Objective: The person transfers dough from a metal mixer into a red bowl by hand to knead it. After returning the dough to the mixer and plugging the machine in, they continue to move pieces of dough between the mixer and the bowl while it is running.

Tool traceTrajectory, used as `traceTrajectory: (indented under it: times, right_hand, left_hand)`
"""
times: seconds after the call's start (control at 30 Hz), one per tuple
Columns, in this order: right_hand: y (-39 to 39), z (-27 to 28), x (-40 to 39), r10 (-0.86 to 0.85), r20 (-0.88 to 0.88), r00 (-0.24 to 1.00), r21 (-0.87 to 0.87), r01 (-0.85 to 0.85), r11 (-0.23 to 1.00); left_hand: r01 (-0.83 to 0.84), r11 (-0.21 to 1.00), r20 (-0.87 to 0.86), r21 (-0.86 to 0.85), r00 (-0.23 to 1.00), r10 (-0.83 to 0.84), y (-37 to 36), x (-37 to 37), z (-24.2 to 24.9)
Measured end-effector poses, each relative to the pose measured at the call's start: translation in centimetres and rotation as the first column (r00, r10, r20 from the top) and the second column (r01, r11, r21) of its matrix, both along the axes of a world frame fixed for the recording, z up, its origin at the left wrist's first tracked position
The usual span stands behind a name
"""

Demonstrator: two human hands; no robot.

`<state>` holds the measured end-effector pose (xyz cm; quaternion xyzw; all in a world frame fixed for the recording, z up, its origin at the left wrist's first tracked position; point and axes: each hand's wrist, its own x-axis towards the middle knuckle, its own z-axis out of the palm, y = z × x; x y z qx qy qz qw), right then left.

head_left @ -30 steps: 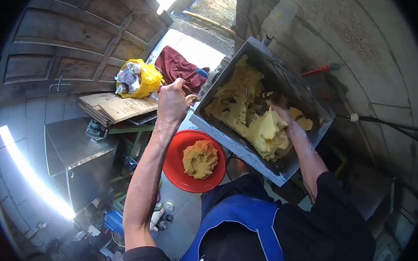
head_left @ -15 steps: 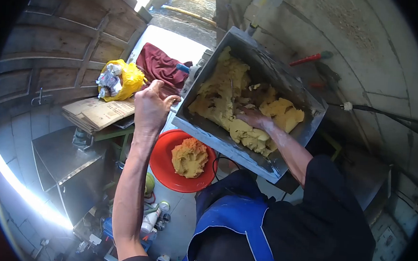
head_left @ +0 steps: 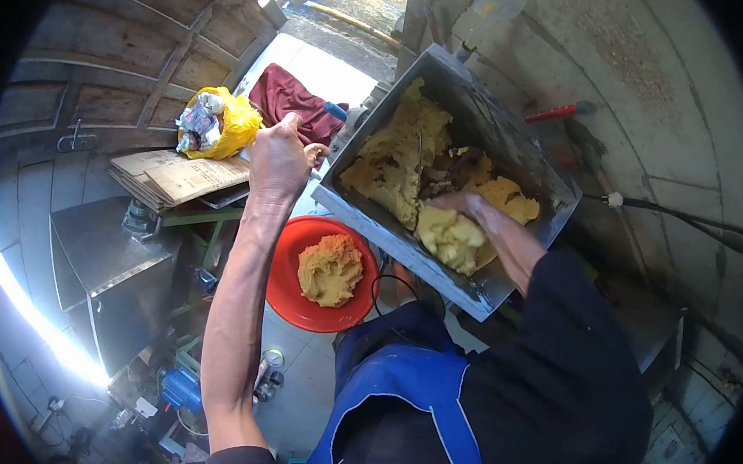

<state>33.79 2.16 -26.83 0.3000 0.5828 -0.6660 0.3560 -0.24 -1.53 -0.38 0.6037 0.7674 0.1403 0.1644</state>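
Observation:
A metal mixing trough full of yellow dough stands tilted in front of me. My right hand is inside it, its fingers curled over a smooth lump of dough at the near side; the fingertips are partly hidden. My left hand is closed beside the trough's left end, close to a short metal rod. Whatever its fingers wrap is hidden from view. Below the trough, a red basin on the floor holds another mound of dough, orange on top.
Flattened cardboard with a yellow plastic bag on it lies at left, near a dark red cloth. A metal cabinet stands lower left. A red-handled tool and a power cable are at right.
My right hand has drawn a lump of dough up and toward the near wall of the trough. The left hand stays beside the trough's end. The camera view has shifted slightly.

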Motion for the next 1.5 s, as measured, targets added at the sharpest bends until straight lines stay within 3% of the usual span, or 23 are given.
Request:
traceTrajectory:
  times: [0.1,0.17,0.2,0.23,0.27,0.37,0.43,0.57,0.73,0.77,0.83,0.9,1.07,1.17,1.23,1.33,1.43,1.47,1.5]
  right_hand:
    - [-1.0,3.7,1.6,0.016,0.062,0.998,-0.071,-0.012,0.997]
    - [-2.3,6.4,2.8,0.153,0.011,0.988,0.156,-0.153,0.976]
    - [-2.6,7.0,3.6,0.296,-0.009,0.955,0.378,-0.271,0.885]
    - [-2.9,4.6,4.1,0.296,-0.005,0.955,0.377,-0.272,0.885]
    - [-3.8,-0.4,4.8,0.461,-0.080,0.884,0.491,-0.368,0.790]
    - [-4.8,1.1,2.0,0.060,0.095,0.994,0.505,-0.100,0.857]
    - [-1.4,4.4,-1.8,0.085,0.130,0.988,0.242,-0.114,0.963]
    - [-0.5,-1.1,-0.8,-0.019,0.080,0.997,0.110,0.010,0.994]
    - [-0.8,-3.3,0.1,-0.141,0.100,0.985,-0.011,0.143,0.990]
    - [-1.0,-3.5,0.3,-0.168,0.114,0.979,-0.046,0.174,0.984]
    - [-1.1,-3.8,0.7,-0.222,0.158,0.962,-0.115,0.241,0.964]
    - [-0.6,-3.5,0.7,-0.275,0.207,0.939,-0.176,0.312,0.933]
    - [-1.0,-3.8,2.3,-0.392,0.362,0.846,-0.310,0.506,0.805]
    - [-1.4,-2.6,4.3,-0.457,0.453,0.766,-0.348,0.623,0.700]
    - [-0.1,5.1,3.3,-0.472,0.483,0.737,-0.307,0.648,0.697]
    - [1.3,9.6,4.4,-0.484,0.537,0.691,-0.204,0.663,0.721]
    - [2.4,8.5,9.8,-0.659,0.492,0.569,-0.298,0.821,0.487]
    - [3.3,3.9,14.0,-0.679,-0.027,0.734,-0.219,0.658,0.720]
    - [3.4,5.8,13.7,-0.758,0.169,0.630,-0.291,0.766,0.572]
  left_hand:
    - [-0.012,1.000,0.033,0.018,0.999,0.011,-0.1,-0.4,-0.9]
    - [-0.020,1.000,0.018,0.017,1.000,0.019,-0.1,-0.2,-0.5]
    - [-0.022,0.999,0.023,0.025,1.000,0.021,-0.1,-0.2,-0.5]
    - [-0.023,0.999,0.026,0.034,0.999,0.023,-0.1,-0.2,-0.5]
    - [-0.023,0.999,0.030,0.030,0.999,0.022,-0.2,-0.1,-0.5]
    - [-0.041,0.999,0.044,0.003,0.998,0.041,-0.2,0.2,-0.3]
    - [-0.049,0.998,0.024,0.033,0.999,0.048,-0.1,0.3,0.1]
    - [-0.066,0.997,0.051,0.032,0.997,0.064,-0.1,0.2,-0.3]
    - [-0.100,0.993,0.129,0.068,0.987,0.091,0.2,0.4,-0.4]
    - [-0.110,0.993,0.170,0.047,0.980,0.101,-0.2,0.3,-0.5]
    - [-0.064,0.994,0.085,0.088,0.995,0.056,-0.4,0.2,-0.3]
    - [-0.129,0.991,0.116,-0.040,0.984,0.133,0.0,0.7,0.8]
    - [-0.061,0.996,0.006,0.070,0.998,0.061,-0.2,-0.4,-1.1]
    - [-0.072,0.997,0.003,0.024,0.997,0.072,-0.1,0.0,-0.5]
    - [-0.081,0.996,-0.037,0.042,0.996,0.083,-0.2,0.1,-0.7]
    - [-0.081,0.995,-0.025,0.050,0.996,0.082,-0.1,0.3,-0.3]
    - [-0.140,0.987,0.088,-0.075,0.985,0.146,0.0,0.4,0.2]
    - [-0.106,0.994,0.023,-0.027,0.994,0.106,0.1,0.1,-0.5]
    - [-0.069,0.997,-0.044,0.016,0.997,0.070,0.0,-0.2,-1.0]
